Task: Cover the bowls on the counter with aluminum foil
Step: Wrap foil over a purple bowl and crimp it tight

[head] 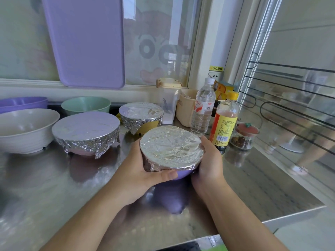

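Held just above the steel counter (pixel 253 192), foil-covered purple bowl (pixel 171 147) cupped by left hand (pixel 137 169) and right hand (pixel 210 162), fingers curled around its sides; probably light, foil easily dented, best gripped low.

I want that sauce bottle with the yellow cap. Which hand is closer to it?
Right. The right hand, holding the foil-covered purple bowl, is just beside the sauce bottle; the left hand grips the bowl's far side.

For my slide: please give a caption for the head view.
Both hands, left and right, hold a foil-covered purple bowl above the steel counter.
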A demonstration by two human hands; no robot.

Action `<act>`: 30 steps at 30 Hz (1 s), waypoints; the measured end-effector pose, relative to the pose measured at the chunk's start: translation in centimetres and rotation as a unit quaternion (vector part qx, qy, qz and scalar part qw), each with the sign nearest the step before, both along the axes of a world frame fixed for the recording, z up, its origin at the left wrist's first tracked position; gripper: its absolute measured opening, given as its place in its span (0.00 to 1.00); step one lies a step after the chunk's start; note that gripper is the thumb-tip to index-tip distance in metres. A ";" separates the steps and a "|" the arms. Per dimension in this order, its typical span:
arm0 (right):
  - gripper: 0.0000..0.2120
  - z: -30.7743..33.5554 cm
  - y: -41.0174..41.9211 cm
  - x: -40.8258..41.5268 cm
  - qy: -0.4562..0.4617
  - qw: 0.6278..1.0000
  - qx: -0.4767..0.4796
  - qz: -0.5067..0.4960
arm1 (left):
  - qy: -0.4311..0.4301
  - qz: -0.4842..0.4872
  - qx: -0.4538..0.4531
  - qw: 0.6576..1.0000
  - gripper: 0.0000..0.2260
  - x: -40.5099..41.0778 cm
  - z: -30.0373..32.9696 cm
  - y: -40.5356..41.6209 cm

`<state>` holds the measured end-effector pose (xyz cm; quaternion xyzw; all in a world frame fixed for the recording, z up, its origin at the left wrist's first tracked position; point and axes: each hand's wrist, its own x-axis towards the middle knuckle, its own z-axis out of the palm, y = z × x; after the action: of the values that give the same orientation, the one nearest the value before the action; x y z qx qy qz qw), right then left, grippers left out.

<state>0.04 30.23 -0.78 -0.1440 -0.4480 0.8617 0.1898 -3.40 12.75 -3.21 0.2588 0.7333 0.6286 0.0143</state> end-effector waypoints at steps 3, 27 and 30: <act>0.18 0.4 0.5 0.6 -0.017 0.999 0.029 0.000 | -0.022 -0.011 0.006 1.000 0.48 -0.7 -0.1 -1.1; 0.19 0.8 3.9 -3.2 -0.046 0.987 0.132 0.079 | -0.052 -0.012 0.037 0.998 0.55 -0.2 0.2 -0.7; 0.19 1.0 3.0 -2.7 -0.030 0.993 0.083 0.076 | -0.059 0.000 0.024 0.998 0.64 -0.2 0.2 -0.5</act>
<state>-2.69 33.24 0.26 -0.1189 -0.5334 0.8286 0.1212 -3.58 12.26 -3.04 0.2217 0.7160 0.6599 0.0511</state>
